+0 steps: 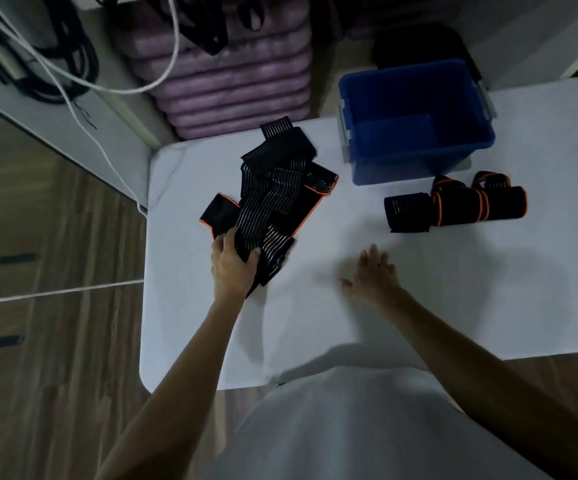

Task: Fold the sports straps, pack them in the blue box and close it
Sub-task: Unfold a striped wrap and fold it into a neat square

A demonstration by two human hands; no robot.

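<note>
Gripping the near end of a loose heap of sports straps (pixel 273 188), the left hand (pixel 233 266) has thumb and fingers curled round the black fabric — heap is black with pale stripes and orange edging, sprawled on the left part of the white tabletop (pixel 315 323). Wood-grain floor (pixel 55 341) shows left of the tabletop, a white cable (pixel 114 88) runs above it, purple padded cushion stack (pixel 232 81) sits beyond the far edge. Right hand (pixel 372 273) is spread flat, fingers straight, holding nothing; whether it touches the tabletop or hovers just over it can't be told. Further right, the blue box (pixel 415 123) stands open at the far side of the tabletop, lid not seen on it. Just in front of the box lies a rolled bundle of straps (pixel 455 204) — black, orange trim, apart from both hands.
</note>
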